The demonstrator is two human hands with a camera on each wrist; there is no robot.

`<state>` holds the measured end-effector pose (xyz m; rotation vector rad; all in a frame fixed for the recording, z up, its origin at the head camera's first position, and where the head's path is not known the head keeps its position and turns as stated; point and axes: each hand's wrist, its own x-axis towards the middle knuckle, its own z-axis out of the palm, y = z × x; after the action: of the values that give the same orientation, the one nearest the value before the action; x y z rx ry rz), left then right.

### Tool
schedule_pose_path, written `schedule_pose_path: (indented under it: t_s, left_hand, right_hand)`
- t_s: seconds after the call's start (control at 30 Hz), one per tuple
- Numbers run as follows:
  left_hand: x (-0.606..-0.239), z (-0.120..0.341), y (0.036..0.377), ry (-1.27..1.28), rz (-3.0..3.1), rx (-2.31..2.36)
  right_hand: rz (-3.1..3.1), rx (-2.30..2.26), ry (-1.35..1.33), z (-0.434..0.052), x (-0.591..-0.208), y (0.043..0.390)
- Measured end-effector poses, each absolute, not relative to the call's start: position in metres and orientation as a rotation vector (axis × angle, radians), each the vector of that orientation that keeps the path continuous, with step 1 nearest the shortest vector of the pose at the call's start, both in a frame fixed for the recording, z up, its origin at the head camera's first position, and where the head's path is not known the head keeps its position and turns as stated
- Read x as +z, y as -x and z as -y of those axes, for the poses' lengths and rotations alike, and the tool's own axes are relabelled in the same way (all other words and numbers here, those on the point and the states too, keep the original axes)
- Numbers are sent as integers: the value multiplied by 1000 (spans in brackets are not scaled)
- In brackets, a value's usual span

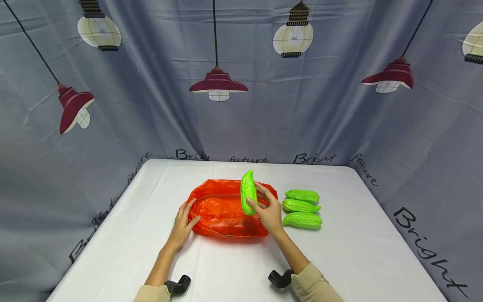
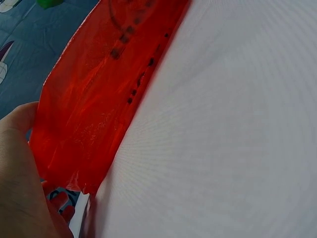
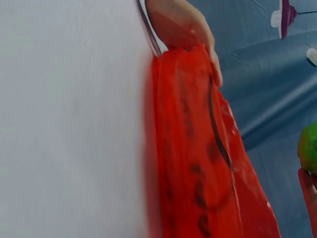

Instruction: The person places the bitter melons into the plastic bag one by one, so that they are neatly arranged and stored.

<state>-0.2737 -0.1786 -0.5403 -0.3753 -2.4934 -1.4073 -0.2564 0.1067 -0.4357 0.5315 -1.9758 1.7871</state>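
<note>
A red plastic bag [image 1: 226, 213] lies with its mouth spread wide on the white table. My left hand [image 1: 182, 226] holds the bag's left edge, thumb on one side of the plastic and fingers on the other; the left wrist view shows the thumb over the rim [image 2: 43, 94]. Above the bag's right part, my right hand [image 1: 269, 212] pinches a bright green bitter melon [image 1: 248, 193] upright between thumb and fingers. Only a bit of that bitter melon [image 3: 308, 148] shows at the right wrist view's edge. Dark printing marks the bag's side [image 3: 198, 183].
Three more bitter melons, a far one [image 1: 302, 196], a middle one [image 1: 300, 206] and a near one [image 1: 302, 220], lie in a column right of the bag. A grey curtain [image 1: 256, 121] printed with lamps hangs behind the white table [image 1: 358, 251]. Both wrists wear black devices [image 1: 179, 285].
</note>
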Motion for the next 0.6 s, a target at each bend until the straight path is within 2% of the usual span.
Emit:
schedule_pose_path:
  t_s: [0.43, 0.6]
  left_hand:
    - [-542, 181, 274, 384, 2475, -1391]
    - [-541, 179, 274, 398, 2464, -1379]
  right_hand:
    - [1984, 1846, -452, -48, -444, 263]
    - [1976, 1878, -422, -31, -466, 281]
